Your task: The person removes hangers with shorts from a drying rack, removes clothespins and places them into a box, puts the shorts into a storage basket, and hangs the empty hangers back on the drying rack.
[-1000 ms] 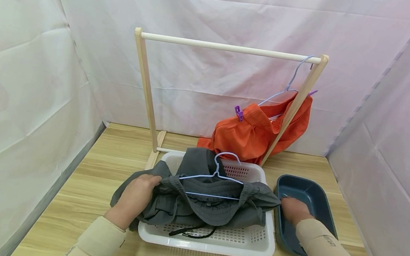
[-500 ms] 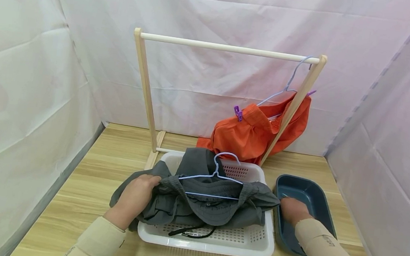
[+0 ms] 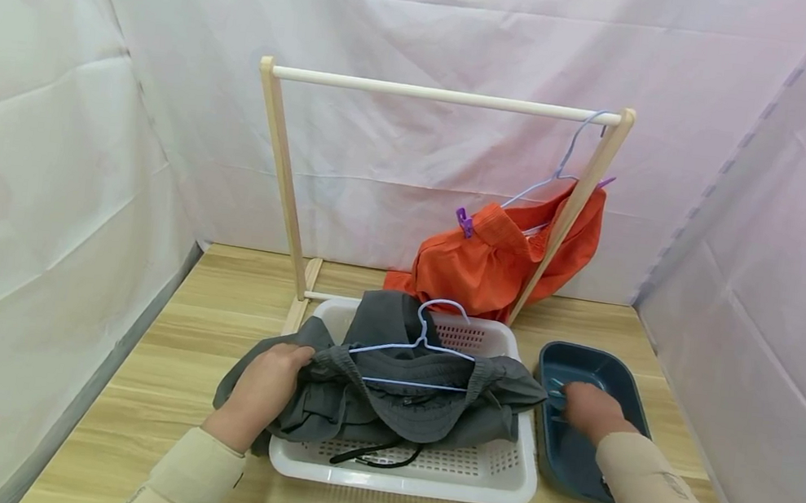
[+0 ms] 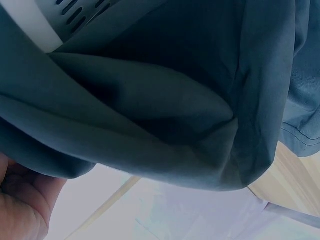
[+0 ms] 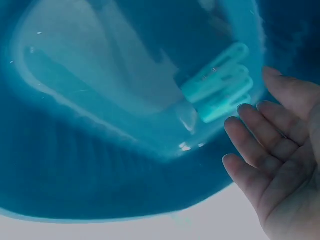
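Holding the right hand (image 3: 593, 411) in or just above the dark blue tray (image 3: 575, 466), at the right of the head view, with fingers loosely spread and gripping nothing. By judgement, turning most on the lie of the teal clips (image 5: 216, 104): in the tray, just left of that hand in the head view, up and left of it in the right wrist view. Slanted there side by side, lower left to upper right, with near ends beside thumb and fingertips; cannot tell whether touching. Pinching the grey garment (image 3: 397, 411) at its left part with the left hand (image 3: 263, 388), left of centre in the head view, well apart from the clips and so clearly the farther of the two.
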Motion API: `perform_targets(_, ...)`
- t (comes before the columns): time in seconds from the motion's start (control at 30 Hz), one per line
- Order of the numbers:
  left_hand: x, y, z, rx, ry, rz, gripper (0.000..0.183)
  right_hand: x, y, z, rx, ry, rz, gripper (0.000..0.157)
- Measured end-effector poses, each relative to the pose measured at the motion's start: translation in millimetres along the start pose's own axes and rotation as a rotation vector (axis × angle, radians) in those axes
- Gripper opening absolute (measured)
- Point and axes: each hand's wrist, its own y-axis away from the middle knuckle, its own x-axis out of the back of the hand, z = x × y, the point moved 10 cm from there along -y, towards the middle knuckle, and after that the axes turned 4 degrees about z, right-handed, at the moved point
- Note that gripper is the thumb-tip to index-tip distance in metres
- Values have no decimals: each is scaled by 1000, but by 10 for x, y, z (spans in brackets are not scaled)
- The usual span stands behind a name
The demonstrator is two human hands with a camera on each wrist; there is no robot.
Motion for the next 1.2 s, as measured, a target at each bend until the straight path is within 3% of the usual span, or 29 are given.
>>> perform_targets(0.13,0,-1,0,-2,2,-1,26,124,55,6,-2,-32,27,5)
perform_targets(0.3,-1,-5,-1,-9,-4,2,26,306,132,4,-18,-81,80,35)
perform_targets(0.4,1,-3,2,-12,-4,3,26,394,180,12,-37,-110,104,42)
perform_targets(0.73,12,4,28,-28,10,4,27,669,401,-166,-5,-161,259,41)
perform_targets(1.2,29,7,39,-35,-1,18,25,841,645,-501,8,-296,410,45)
